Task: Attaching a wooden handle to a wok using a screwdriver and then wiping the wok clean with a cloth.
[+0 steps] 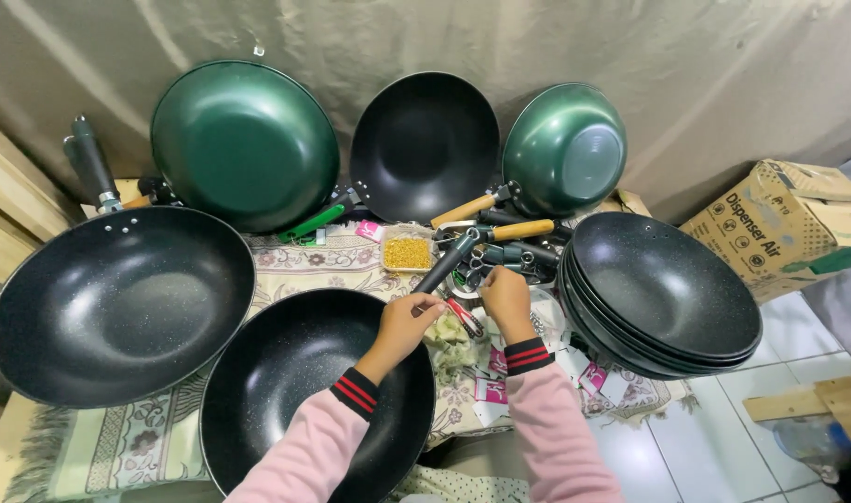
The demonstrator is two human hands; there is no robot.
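Patterned cloth (286, 265); hands at black wok (295, 391)

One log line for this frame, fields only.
left hand: at black wok rim, on dark handle | right hand: beside handle, grip unclear | nearby: tray of yellow screws, stacked woks

Speckled matt-black wok (295, 391) – glossy green wok (244, 144), wooden handle (465, 209), patterned woven cloth (118, 438).
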